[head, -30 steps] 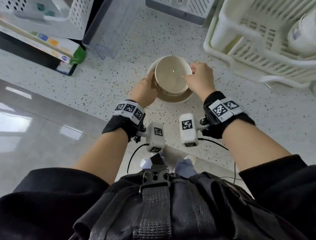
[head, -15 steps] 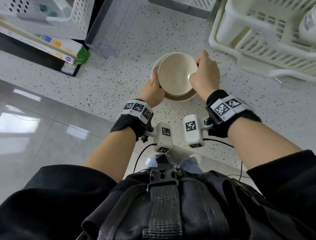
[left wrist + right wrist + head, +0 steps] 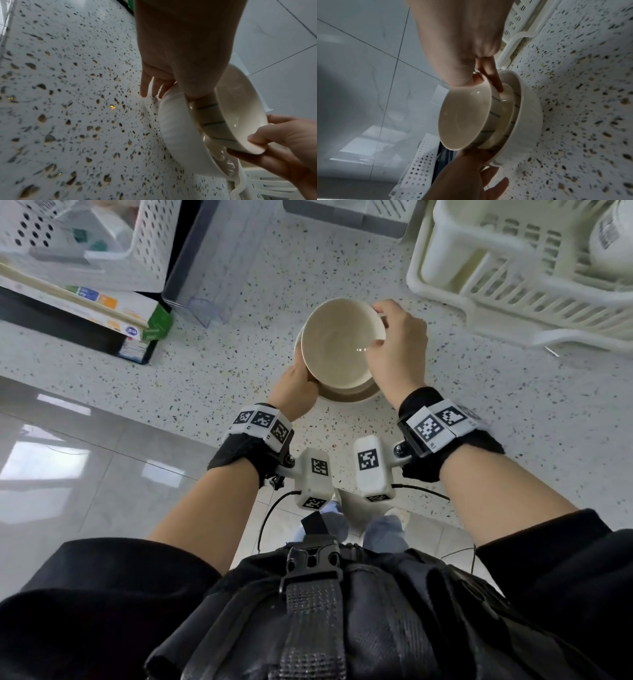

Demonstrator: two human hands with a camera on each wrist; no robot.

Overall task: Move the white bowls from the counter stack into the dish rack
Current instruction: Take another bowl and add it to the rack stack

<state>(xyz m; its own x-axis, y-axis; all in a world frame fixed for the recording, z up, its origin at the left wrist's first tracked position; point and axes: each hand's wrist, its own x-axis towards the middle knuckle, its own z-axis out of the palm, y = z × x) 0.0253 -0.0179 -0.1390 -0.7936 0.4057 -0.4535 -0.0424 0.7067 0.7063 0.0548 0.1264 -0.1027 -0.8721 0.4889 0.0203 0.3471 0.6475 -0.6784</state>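
A stack of white bowls stands on the speckled counter (image 3: 239,364). My right hand (image 3: 376,333) pinches the rim of the top bowl (image 3: 335,347), thumb inside and fingers outside, and holds it tilted just above the stack. The right wrist view shows that top bowl (image 3: 464,119) over a striped bowl (image 3: 508,105) nested in the large bottom bowl (image 3: 529,121). My left hand (image 3: 301,378) holds the bottom bowl (image 3: 180,135) at its left rim, thumb over the edge and fingers down its outer wall. The white dish rack (image 3: 513,285) stands at the back right.
A white jar (image 3: 613,234) sits in the rack's far corner. At the back left are a perforated white basket (image 3: 85,241), flat boxes (image 3: 102,306) and a clear plastic bin (image 3: 212,268). The counter's edge runs diagonally on the left, with grey floor tiles (image 3: 68,474) beyond.
My right hand has lifted the top bowl up out of the stack and tilted it. My left hand has stayed on the bottom bowl's left rim.
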